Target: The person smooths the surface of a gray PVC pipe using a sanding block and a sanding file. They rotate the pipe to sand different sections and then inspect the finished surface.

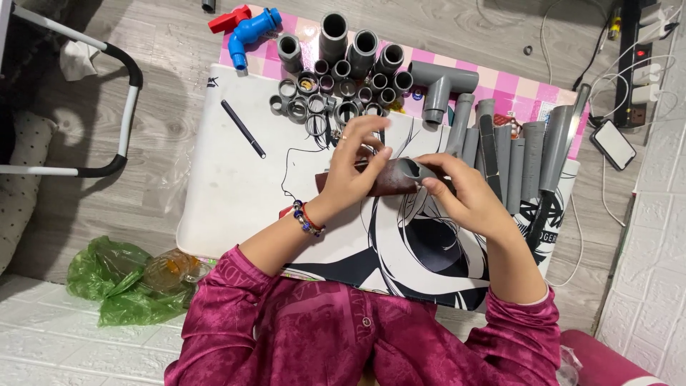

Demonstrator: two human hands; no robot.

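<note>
My left hand (355, 166) grips a dark brown sheet, likely sandpaper (389, 180), wrapped around a short grey pipe piece (410, 169). My right hand (466, 194) holds the pipe's other end, fingers curled on it. Both hands hover over a white board with a black line drawing (236, 193). A beaded bracelet sits on my left wrist.
Several grey pipe fittings (343, 86) cluster at the board's far edge, with a grey tee (439, 84) and a row of grey pipe lengths (514, 154) on the right. A blue valve with red handle (246, 28), black pen (243, 129), green bag (118, 282), phone (612, 144) and power strip (639, 64) lie around.
</note>
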